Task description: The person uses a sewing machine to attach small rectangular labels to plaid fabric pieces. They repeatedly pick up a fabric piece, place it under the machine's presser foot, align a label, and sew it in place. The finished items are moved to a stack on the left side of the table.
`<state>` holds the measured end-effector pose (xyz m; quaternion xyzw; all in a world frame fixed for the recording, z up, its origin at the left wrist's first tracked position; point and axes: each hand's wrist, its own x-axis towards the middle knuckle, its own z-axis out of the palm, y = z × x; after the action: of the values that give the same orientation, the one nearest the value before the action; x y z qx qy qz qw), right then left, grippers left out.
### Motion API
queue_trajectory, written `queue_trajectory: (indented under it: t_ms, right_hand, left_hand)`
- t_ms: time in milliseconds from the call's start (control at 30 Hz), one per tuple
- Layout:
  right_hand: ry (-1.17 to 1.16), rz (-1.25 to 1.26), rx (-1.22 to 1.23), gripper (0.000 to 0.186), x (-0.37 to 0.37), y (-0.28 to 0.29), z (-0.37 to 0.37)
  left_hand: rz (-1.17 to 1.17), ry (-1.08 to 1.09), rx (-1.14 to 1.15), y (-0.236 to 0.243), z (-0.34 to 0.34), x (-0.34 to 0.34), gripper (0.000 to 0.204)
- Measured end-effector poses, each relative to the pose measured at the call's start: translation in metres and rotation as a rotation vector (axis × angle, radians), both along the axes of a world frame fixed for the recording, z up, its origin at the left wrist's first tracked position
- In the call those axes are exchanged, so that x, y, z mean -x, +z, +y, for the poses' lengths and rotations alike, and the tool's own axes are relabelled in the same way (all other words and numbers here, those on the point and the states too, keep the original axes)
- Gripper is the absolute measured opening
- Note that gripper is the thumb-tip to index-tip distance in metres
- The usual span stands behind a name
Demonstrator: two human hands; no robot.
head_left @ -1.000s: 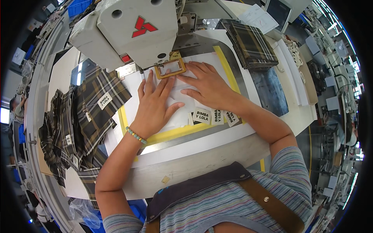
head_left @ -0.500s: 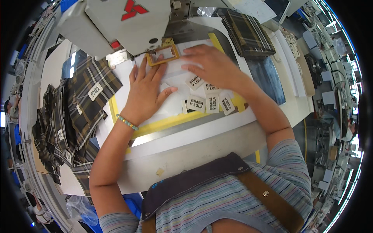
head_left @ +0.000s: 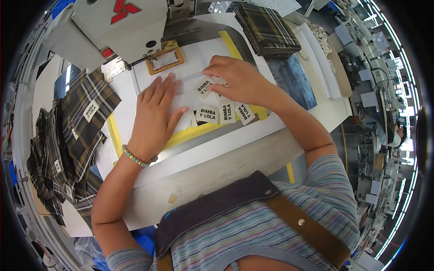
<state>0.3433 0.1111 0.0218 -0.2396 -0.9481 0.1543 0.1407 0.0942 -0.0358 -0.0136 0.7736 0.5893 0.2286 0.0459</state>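
Observation:
My left hand [head_left: 156,108] lies flat on the white work surface [head_left: 192,54], fingers stretched out and thumb spread, with nothing in it. Just beyond its fingertips is a yellow-brown rectangular clamp frame [head_left: 166,67] under the head of a sewing machine [head_left: 122,27]. Over a group of cream fabric labels [head_left: 208,113] with dark print, my right hand [head_left: 239,79] is curved, its thumb and fingers apart. One tilted label [head_left: 202,88] lies by its thumb tip. The hand partly covers other labels, and whether the thumb touches one is hard to see.
Dark plaid fabric pieces [head_left: 77,122], some bearing cream labels, heap at the left. A folded plaid stack [head_left: 266,31] sits at the back right. Yellow tape [head_left: 230,45] borders the white surface. The table's grey front edge [head_left: 217,167] is near my body.
My left hand has drawn back from the clamp frame toward me. The right hand has come nearer the labels and now covers some. The whole view has shifted.

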Motion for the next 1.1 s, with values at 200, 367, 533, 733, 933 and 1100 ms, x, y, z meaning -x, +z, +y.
queue_trajectory:
  t_ms: [200, 367, 533, 733, 933, 1100]
  right_hand:
    - [-0.195, -0.015, -0.360, 0.026, -0.026, 0.027, 0.026]
    - [-0.454, 0.014, -0.531, 0.018, -0.071, 0.043, 0.072]
    - [-0.522, -0.042, -0.359, 0.016, -0.084, 0.033, 0.092]
    - [-0.614, 0.018, -0.071, 0.011, -0.083, 0.054, 0.095]
    - [-0.297, 0.176, -0.193, 0.017, -0.106, 0.042, 0.117]
    - [-0.535, 0.134, 0.009, 0.021, -0.096, 0.052, 0.105]
  left_hand:
    - [-0.026, -0.212, 0.132, 0.007, -0.005, -0.010, 0.067]
    - [0.018, -0.286, 0.098, 0.013, -0.004, -0.012, 0.069]
    - [-0.028, -0.380, 0.143, 0.014, -0.002, -0.010, 0.069]
    - [-0.072, -0.371, 0.133, 0.018, -0.004, -0.010, 0.071]
    - [-0.099, -0.346, 0.067, 0.020, -0.004, -0.008, 0.068]
    - [-0.116, -0.331, 0.024, 0.021, -0.004, -0.004, 0.065]
